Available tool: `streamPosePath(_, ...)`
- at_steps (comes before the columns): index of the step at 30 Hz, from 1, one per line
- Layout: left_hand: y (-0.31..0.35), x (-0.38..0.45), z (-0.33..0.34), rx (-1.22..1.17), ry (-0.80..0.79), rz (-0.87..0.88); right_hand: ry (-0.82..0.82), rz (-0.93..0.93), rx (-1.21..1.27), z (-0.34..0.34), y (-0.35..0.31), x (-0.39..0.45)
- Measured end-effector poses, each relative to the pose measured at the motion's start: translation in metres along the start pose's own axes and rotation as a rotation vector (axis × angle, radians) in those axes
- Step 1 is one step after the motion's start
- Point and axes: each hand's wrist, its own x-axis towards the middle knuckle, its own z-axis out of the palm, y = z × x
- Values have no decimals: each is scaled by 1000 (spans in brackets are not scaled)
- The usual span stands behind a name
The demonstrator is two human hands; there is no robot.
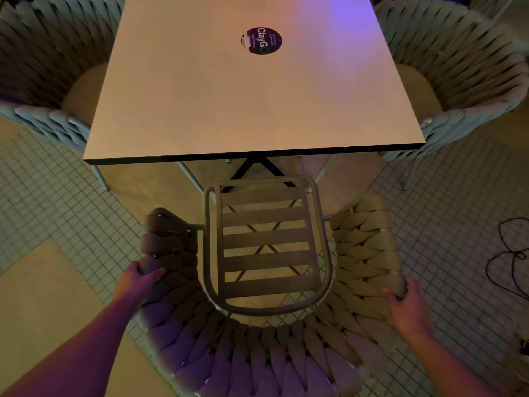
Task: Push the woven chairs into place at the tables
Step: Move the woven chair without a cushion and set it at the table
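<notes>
A woven chair (257, 345) with a thick braided back and a bare slatted seat frame (264, 239) stands right below me, facing a square white table (200, 104). The seat's front edge sits just short of the table's near edge. My left hand (141, 277) grips the chair's left arm rim. On the right arm rim, my right hand (405, 303) holds on the same way. Both forearms reach in from the bottom corners.
Two more woven chairs, one at the left (43, 67) and one at the right (463, 70), are tucked against the table's sides. A round purple sticker (261, 40) lies on the tabletop. A black cable (512, 253) loops on the tiled floor at the right.
</notes>
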Motion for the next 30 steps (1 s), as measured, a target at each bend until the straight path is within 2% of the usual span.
streamPosePath(30,-4,3,-2,16,-27,10,13,-1,-20,-1,-1,-7)
